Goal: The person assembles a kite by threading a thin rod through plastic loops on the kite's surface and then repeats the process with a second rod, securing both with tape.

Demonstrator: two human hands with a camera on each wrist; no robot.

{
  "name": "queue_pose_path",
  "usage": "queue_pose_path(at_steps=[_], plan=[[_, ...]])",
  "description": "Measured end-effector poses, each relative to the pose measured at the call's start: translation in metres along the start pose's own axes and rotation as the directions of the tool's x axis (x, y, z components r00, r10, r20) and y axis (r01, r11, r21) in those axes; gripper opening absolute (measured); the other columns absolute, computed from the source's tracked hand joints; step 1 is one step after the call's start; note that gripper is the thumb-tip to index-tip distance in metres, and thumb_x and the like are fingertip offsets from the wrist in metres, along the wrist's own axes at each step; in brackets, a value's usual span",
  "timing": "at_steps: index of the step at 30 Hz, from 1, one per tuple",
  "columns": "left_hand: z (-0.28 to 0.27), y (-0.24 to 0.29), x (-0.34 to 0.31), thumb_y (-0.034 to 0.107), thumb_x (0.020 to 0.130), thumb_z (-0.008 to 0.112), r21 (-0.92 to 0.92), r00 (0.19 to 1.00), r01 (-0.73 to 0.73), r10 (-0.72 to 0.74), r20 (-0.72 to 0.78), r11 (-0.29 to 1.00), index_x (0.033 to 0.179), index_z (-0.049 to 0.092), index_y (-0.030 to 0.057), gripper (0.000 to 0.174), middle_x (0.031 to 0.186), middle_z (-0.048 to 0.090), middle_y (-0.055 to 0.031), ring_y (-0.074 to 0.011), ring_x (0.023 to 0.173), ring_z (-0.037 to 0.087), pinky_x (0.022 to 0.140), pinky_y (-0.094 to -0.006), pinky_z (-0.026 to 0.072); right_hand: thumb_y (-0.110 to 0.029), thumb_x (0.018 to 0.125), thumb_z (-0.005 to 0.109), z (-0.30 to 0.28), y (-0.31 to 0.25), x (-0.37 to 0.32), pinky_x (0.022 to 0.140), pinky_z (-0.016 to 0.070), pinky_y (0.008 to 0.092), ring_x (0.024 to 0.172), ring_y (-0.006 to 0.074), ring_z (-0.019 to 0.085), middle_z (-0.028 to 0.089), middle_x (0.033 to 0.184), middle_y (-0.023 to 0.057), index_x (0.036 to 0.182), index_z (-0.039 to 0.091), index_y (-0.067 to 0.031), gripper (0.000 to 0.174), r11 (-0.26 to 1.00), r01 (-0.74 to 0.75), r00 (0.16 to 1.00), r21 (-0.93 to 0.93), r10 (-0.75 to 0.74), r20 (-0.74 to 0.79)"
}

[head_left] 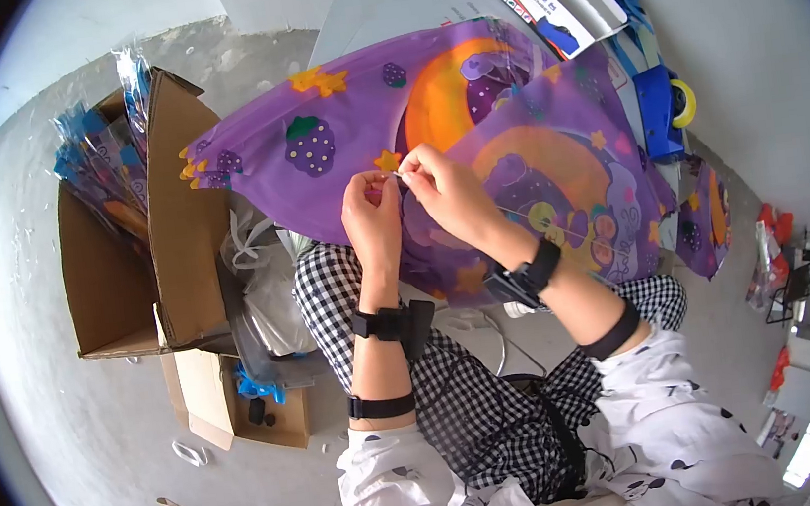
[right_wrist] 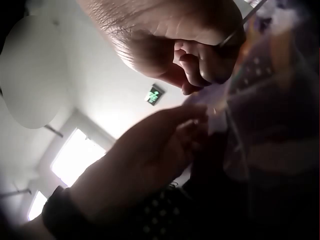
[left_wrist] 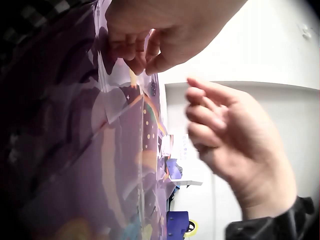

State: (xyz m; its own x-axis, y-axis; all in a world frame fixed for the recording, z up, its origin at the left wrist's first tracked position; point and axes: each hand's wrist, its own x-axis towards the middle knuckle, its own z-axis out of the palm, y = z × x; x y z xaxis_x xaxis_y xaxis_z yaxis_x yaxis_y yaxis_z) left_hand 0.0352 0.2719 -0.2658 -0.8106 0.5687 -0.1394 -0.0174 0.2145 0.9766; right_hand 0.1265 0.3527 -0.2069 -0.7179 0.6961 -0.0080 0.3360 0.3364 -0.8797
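A purple printed plastic sheet [head_left: 319,203] with moons, stars and berries spreads over the lap and the grey surface beyond. At its near edge the left hand [head_left: 374,222] has thumb and fingers pinched together on the film; this hand [left_wrist: 160,30] is at the top of the left wrist view. The right hand [head_left: 460,209], fingertips close to the left ones, pinches a small thin whitish piece [head_left: 398,174]. Curled fingers of the right hand [right_wrist: 185,45] show in the right wrist view, a thin strip beside them. What the strip is, I cannot tell.
An open cardboard box [head_left: 182,208] of packed blue and purple items stands left, a smaller box [head_left: 289,421] below it. At the back right are a white printed carton [head_left: 552,11] and a blue tape dispenser [head_left: 657,114] with yellow tape.
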Motion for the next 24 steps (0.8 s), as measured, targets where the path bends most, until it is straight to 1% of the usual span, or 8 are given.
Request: queue_pose_path(at_steps=[1, 3, 4, 7, 11, 14, 17, 24], plan=[[0.000, 0.003, -0.001, 0.009, 0.086, 0.067, -0.001, 1.000, -0.003, 0.003, 0.001, 1.000, 0.091, 0.064, -0.0022, 0.012, 0.080, 0.065, -0.0078, -0.0148, 0.069, 0.061, 0.065, -0.0288, 0.0491, -0.011, 0.092, 0.058, 0.007, 0.008, 0.002, 0.062, 0.0477, 0.0366, 0.070, 0.0295, 0.064, 0.064, 0.077, 0.0150, 0.100, 0.056, -0.0003, 0.013, 0.999, -0.024, 0.999, 0.029, 0.025, -0.025], [0.000, 0.003, 0.000, 0.007, 0.087, 0.066, 0.032, 0.999, -0.031, 0.031, -0.008, 0.999, 0.092, 0.064, -0.0036, 0.012, 0.077, 0.065, -0.0065, -0.0108, 0.066, 0.060, 0.061, -0.0252, 0.0479, -0.011, 0.092, 0.058, 0.016, 0.020, 0.004, 0.061, 0.0474, 0.0355, 0.068, 0.0253, 0.064, 0.065, 0.076, 0.0139, 0.106, 0.057, 0.0001, 0.018, 0.993, -0.073, 0.995, 0.090, 0.079, -0.069], [0.000, 0.002, 0.000, 0.006, 0.087, 0.066, 0.049, 0.999, -0.045, 0.045, -0.012, 0.998, 0.092, 0.064, -0.0043, 0.011, 0.076, 0.065, -0.0058, -0.0088, 0.065, 0.059, 0.059, -0.0233, 0.0474, -0.011, 0.091, 0.059, 0.018, 0.023, 0.004, 0.061, 0.0471, 0.0350, 0.067, 0.0234, 0.064, 0.065, 0.075, 0.0134, 0.108, 0.058, -0.0001, 0.020, 0.993, -0.089, 0.995, 0.082, 0.093, -0.041], [-0.001, 0.001, 0.002, 0.006, 0.087, 0.066, 0.067, 0.999, -0.053, 0.053, -0.007, 0.996, 0.092, 0.063, -0.0033, 0.011, 0.076, 0.065, -0.0055, -0.0101, 0.064, 0.058, 0.059, -0.0242, 0.0468, -0.010, 0.090, 0.059, 0.016, 0.036, 0.004, 0.060, 0.0458, 0.0328, 0.063, 0.0180, 0.060, 0.064, 0.072, 0.0116, 0.114, 0.061, -0.0008, 0.025, 0.990, -0.119, 0.993, 0.077, 0.118, 0.018], [0.000, 0.008, -0.002, 0.007, 0.087, 0.067, 0.148, 0.994, -0.095, 0.102, -0.038, 0.984, 0.093, 0.062, -0.0017, 0.012, 0.079, 0.063, -0.0070, -0.0139, 0.066, 0.059, 0.062, -0.0272, 0.0482, -0.008, 0.091, 0.058, 0.016, 0.045, 0.003, 0.060, 0.0451, 0.0319, 0.062, 0.0162, 0.059, 0.064, 0.072, 0.0112, 0.109, 0.063, 0.0005, 0.021, 0.989, -0.129, 0.991, 0.076, 0.126, 0.034], [0.000, 0.010, -0.004, 0.006, 0.086, 0.066, 0.170, 0.990, -0.129, 0.136, -0.031, 0.977, 0.091, 0.061, -0.0008, 0.010, 0.084, 0.060, -0.0107, -0.0233, 0.071, 0.061, 0.064, -0.0338, 0.0490, -0.008, 0.091, 0.057, 0.017, 0.048, 0.004, 0.059, 0.0447, 0.0312, 0.062, 0.0152, 0.058, 0.064, 0.072, 0.0112, 0.107, 0.064, 0.0012, 0.019, 0.985, -0.124, 0.992, 0.116, 0.121, 0.035], [0.001, 0.010, -0.005, 0.007, 0.085, 0.068, 0.215, 0.993, -0.112, 0.119, -0.023, 0.970, 0.093, 0.063, 0.0000, 0.012, 0.085, 0.062, -0.0099, -0.0198, 0.071, 0.062, 0.066, -0.0316, 0.0498, -0.007, 0.091, 0.057, 0.020, 0.048, 0.004, 0.059, 0.0448, 0.0309, 0.063, 0.0150, 0.059, 0.064, 0.072, 0.0111, 0.104, 0.064, 0.0015, 0.017, 0.977, -0.137, 0.991, 0.164, 0.135, 0.025], [0.003, 0.012, -0.007, 0.005, 0.084, 0.068, 0.246, 0.986, -0.145, 0.161, -0.046, 0.958, 0.092, 0.063, 0.0005, 0.011, 0.088, 0.062, -0.0112, -0.0233, 0.073, 0.063, 0.065, -0.0329, 0.0503, -0.007, 0.091, 0.057, 0.023, 0.045, 0.007, 0.063, 0.0481, 0.0318, 0.068, 0.0181, 0.064, 0.067, 0.076, 0.0114, 0.098, 0.063, 0.0010, 0.013, 0.983, -0.158, 0.988, 0.094, 0.156, 0.018]])
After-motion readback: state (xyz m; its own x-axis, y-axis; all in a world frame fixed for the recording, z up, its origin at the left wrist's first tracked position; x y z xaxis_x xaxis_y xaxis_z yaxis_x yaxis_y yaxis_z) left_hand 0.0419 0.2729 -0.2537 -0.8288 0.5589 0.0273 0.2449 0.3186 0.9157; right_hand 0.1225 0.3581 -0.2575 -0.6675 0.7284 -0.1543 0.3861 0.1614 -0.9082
